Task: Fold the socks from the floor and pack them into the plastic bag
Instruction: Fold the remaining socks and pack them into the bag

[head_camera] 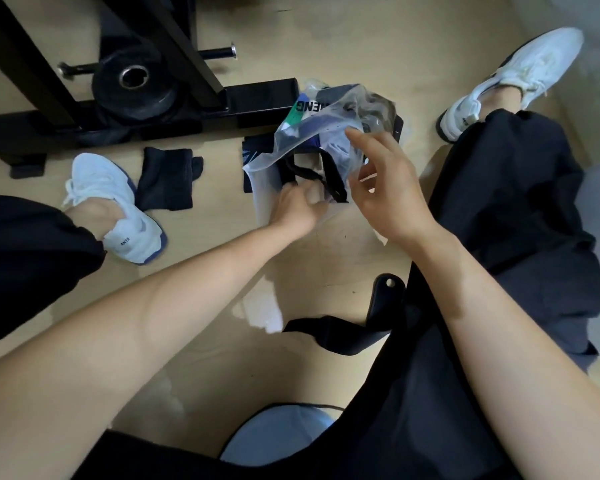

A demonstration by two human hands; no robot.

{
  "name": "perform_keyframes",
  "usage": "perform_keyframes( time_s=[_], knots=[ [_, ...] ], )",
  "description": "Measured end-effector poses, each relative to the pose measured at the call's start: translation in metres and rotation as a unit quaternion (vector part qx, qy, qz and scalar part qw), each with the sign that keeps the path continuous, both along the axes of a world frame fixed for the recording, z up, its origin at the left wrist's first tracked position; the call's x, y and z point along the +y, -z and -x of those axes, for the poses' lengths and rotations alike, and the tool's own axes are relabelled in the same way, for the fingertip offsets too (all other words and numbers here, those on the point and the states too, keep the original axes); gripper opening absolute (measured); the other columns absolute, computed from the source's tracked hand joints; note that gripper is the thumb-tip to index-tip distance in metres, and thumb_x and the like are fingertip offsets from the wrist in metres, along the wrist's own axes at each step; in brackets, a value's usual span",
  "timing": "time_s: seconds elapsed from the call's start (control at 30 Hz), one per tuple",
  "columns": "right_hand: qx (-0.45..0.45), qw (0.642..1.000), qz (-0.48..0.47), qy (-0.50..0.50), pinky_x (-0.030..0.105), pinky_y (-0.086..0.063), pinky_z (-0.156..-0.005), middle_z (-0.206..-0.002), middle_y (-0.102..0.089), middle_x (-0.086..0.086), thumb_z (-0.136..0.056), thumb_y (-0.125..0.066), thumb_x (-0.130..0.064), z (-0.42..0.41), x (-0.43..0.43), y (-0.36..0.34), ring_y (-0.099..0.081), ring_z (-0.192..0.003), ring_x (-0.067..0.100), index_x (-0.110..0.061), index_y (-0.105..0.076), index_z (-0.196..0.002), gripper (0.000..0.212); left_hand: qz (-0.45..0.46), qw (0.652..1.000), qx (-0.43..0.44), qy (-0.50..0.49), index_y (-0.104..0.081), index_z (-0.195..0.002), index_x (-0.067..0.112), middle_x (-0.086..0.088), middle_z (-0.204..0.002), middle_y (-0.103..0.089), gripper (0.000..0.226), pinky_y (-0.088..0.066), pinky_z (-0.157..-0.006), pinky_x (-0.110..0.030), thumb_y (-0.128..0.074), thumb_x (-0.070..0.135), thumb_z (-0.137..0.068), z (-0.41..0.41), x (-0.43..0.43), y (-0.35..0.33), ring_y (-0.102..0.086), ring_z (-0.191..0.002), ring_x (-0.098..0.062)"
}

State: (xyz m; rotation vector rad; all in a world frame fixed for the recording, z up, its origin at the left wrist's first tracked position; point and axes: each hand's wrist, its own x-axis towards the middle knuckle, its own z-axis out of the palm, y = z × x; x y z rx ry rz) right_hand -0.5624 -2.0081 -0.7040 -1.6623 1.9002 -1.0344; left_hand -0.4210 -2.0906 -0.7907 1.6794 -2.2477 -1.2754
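A clear plastic bag lies on the floor ahead of me, holding several folded socks in blue, white and black. My left hand reaches into the bag's mouth, fingers curled around something dark inside; what it grips is partly hidden. My right hand hovers over the bag's right side with fingers spread, holding nothing. A folded black sock rests on the floor to the left, next to my left shoe. Another dark sock pokes out from under the bag's left edge.
My two white sneakers flank the bag. A black metal frame with a weight plate stands at the back left. A black strap lies on the wooden floor near my right leg.
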Motion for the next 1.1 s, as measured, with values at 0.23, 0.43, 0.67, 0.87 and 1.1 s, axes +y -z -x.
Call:
perform_keyframes(
  time_s=[0.23,0.43,0.67,0.87,1.1],
  knots=[
    [-0.011,1.000,-0.008,-0.005,0.022,-0.054,-0.077,-0.124,-0.051,-0.002,-0.088,-0.061,0.005,-0.003,0.005,-0.004,-0.060,-0.080,0.008,-0.017,-0.057,-0.136,0.053,0.065,0.997,0.037,0.028,-0.063,-0.128,0.025,0.003,-0.131,-0.058,0.035,-0.048,-0.096,-0.036,-0.062,0.030,-0.093,-0.047,0.043,-0.023,-0.058,-0.115,-0.019],
    [0.011,0.999,-0.034,0.000,0.028,-0.056,-0.078,-0.111,-0.058,-0.003,-0.086,-0.061,0.001,-0.005,0.015,-0.008,-0.061,-0.074,0.009,-0.016,-0.061,-0.132,0.049,0.099,0.967,0.107,0.209,-0.071,-0.100,0.006,-0.004,-0.097,-0.062,0.018,-0.046,-0.082,-0.033,-0.071,0.015,-0.085,-0.076,0.084,0.014,-0.054,-0.087,-0.015],
    [0.037,0.991,-0.131,-0.020,0.025,-0.051,-0.080,-0.076,-0.067,-0.005,-0.084,-0.068,-0.011,-0.004,0.038,-0.006,-0.059,-0.067,0.010,-0.021,-0.073,-0.108,0.026,0.010,0.903,-0.216,0.371,-0.059,-0.110,0.026,-0.002,-0.113,-0.066,0.032,-0.052,-0.079,-0.036,-0.066,0.045,-0.084,-0.073,0.122,0.061,-0.066,-0.103,-0.030],
    [-0.014,0.965,-0.231,-0.126,0.019,-0.050,-0.073,-0.081,-0.068,-0.004,-0.086,-0.074,-0.020,-0.018,0.043,0.005,-0.060,-0.070,0.008,-0.020,-0.071,-0.110,0.024,0.034,0.901,-0.217,0.375,-0.066,-0.115,0.017,-0.011,-0.118,-0.064,0.022,-0.038,-0.076,-0.034,-0.055,0.018,-0.097,-0.076,0.117,0.058,-0.060,-0.112,-0.035],
    [-0.035,0.898,-0.378,-0.223,0.026,-0.051,-0.093,-0.115,-0.063,-0.006,-0.082,-0.078,-0.040,-0.037,0.044,0.017,-0.061,-0.103,0.009,-0.023,-0.056,-0.133,0.058,-0.011,0.973,0.010,0.231,-0.075,-0.099,0.020,0.002,-0.089,-0.074,0.012,-0.053,-0.076,-0.037,-0.071,0.029,-0.091,-0.099,0.067,-0.035,-0.067,-0.085,-0.018]
  ],
)
